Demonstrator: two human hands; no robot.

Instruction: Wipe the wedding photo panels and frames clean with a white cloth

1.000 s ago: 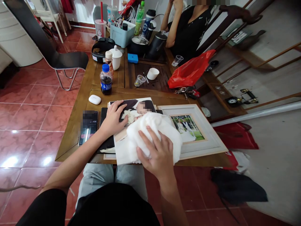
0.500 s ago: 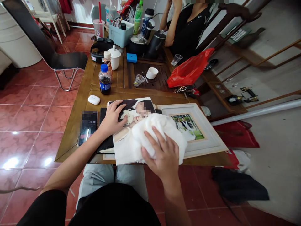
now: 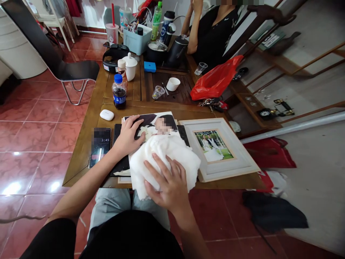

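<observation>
While the left hand (image 3: pixel 131 136) lies with its fingers spread on a big paper photo (image 3: pixel 151 121), the right hand (image 3: pixel 168 183), fingers apart too, rests on a fluffy white cloth (image 3: pixel 163 146) covering the photo's lower part. Beside them, a white rectangular frame (image 3: pixel 244 164) holds a small colour picture (image 3: pixel 214 145). A clear plastic bottle with a blue cap (image 3: pixel 119 99) has dark drink inside. A pale blue plastic box (image 3: pixel 137 42) holds thin things.
</observation>
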